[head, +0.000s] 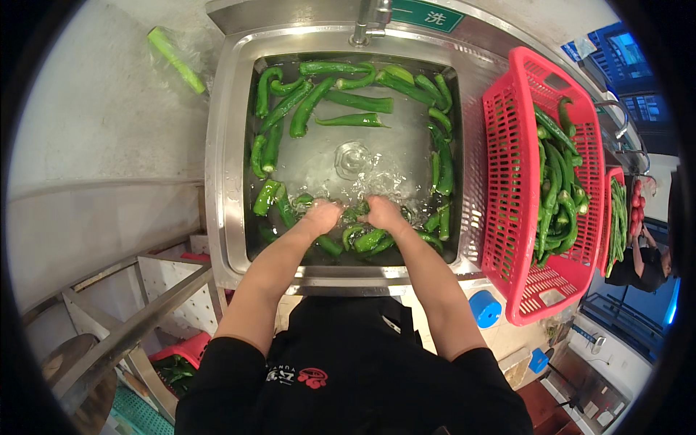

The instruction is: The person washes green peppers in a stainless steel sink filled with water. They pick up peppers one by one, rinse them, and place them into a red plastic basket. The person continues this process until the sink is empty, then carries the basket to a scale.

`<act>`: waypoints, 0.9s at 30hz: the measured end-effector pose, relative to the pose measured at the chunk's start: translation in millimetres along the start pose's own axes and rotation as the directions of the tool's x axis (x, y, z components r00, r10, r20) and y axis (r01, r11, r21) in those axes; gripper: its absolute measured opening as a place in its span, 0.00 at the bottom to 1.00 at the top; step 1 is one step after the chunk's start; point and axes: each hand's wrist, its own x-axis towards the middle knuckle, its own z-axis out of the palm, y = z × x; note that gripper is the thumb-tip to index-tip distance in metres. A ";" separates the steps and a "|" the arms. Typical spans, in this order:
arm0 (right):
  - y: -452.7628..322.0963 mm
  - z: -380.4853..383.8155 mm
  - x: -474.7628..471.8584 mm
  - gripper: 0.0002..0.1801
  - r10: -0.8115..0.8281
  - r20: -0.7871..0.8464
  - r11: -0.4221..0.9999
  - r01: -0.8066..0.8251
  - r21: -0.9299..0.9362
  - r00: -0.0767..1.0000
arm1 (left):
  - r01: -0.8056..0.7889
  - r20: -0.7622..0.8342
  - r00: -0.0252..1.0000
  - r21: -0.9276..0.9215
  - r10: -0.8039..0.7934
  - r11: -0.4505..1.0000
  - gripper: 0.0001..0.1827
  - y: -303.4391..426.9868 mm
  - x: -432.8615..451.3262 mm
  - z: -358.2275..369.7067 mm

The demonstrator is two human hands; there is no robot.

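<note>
Both hands are in the water of a stainless steel sink [234,163], near its front side. My left hand [323,216] is bent inward among long green peppers, its fingers hidden by splashing water. A short way to its right, my right hand [384,212] faces it, with its fingertips also under the churned surface. Green peppers [371,239] lie just below and between the hands, but whether either hand grips one cannot be seen. More long green peppers [310,107] float along the back, left and right sides of the basin.
A faucet [360,32] rises behind the basin. At right stands a red plastic basket [500,163] holding green peppers [560,190]. Beyond it are another red basket [604,228] with green beans and a person [644,266]. A blue stool [485,309] is on the floor; a metal rack [136,326] stands left.
</note>
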 end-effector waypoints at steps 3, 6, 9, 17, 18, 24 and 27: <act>2.4 -4.6 20.6 0.29 -0.090 0.294 0.978 0.140 -0.154 0.951 | -0.371 -0.202 0.873 0.315 0.444 0.873 0.14 6.7 14.5 -12.6; 4.6 -3.7 27.5 0.25 -0.120 0.222 0.989 0.135 -0.055 0.968 | -0.223 -0.139 0.945 0.389 0.296 0.894 0.09 14.7 24.8 -17.6; 0.6 -21.8 24.2 0.23 -0.132 0.141 0.989 0.140 -0.050 0.981 | -0.120 -0.094 0.984 0.295 0.154 0.948 0.07 -2.9 30.6 -21.3; 10.0 -41.2 7.1 0.13 -0.455 -0.396 0.850 0.256 -0.461 0.798 | 0.336 0.428 0.882 -0.864 0.196 0.376 0.18 -42.0 38.8 -73.2; 9.3 -37.6 8.2 0.10 -0.472 -0.437 0.835 0.230 -0.499 0.766 | 0.420 0.449 0.865 -0.892 0.225 0.168 0.19 -38.1 35.7 -72.4; 9.5 -38.3 28.9 0.12 -0.504 -0.243 0.829 0.385 -0.406 0.829 | 0.326 0.342 0.935 -0.932 0.089 0.157 0.21 -7.6 36.1 -59.6; 6.0 -55.7 38.8 0.17 -0.207 0.098 0.902 0.229 -0.366 0.973 | 0.034 0.084 0.996 -0.696 0.034 0.717 0.19 -6.3 33.5 -56.6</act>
